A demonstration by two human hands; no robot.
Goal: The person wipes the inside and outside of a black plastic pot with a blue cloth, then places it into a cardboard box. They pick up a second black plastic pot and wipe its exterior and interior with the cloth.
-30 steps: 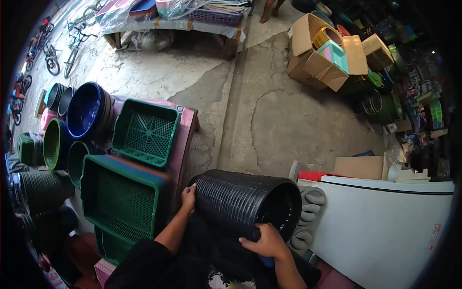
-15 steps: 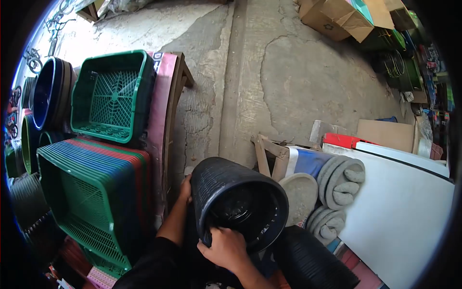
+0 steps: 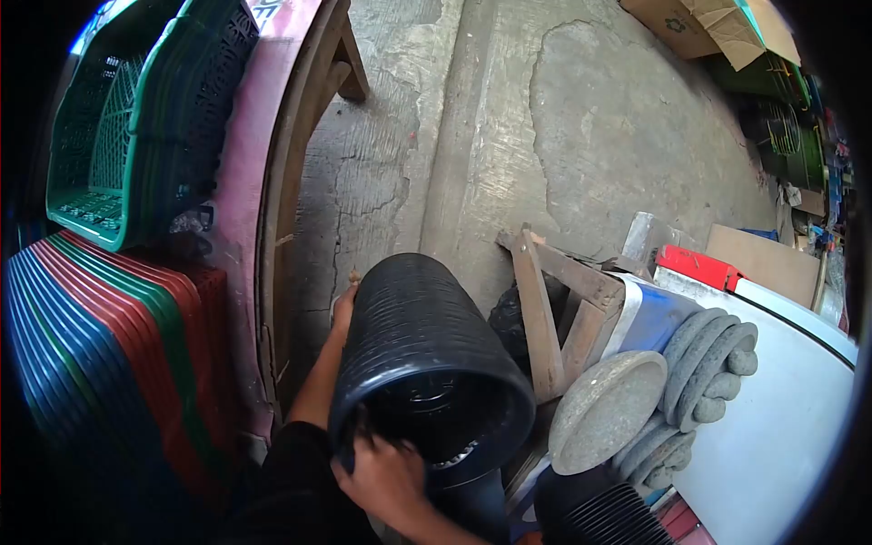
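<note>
I hold a tall stack of nested black plastic baskets, lying on its side with the open mouth toward me. My left hand is pressed against the stack's far left side near its base end. My right hand grips the near rim at the mouth, fingers curled inside. A second stack of black baskets lies low at the right, below the first.
Stacked green, red and blue crates stand on a pink wooden bench at left. A wooden frame, round stone plate, grey stone pestles and a white board crowd the right. Cracked concrete floor lies ahead; cardboard boxes far right.
My view has tipped down and closer. The black stack has swung lower with its mouth nearer me, and my right hand has slid left along the rim.
</note>
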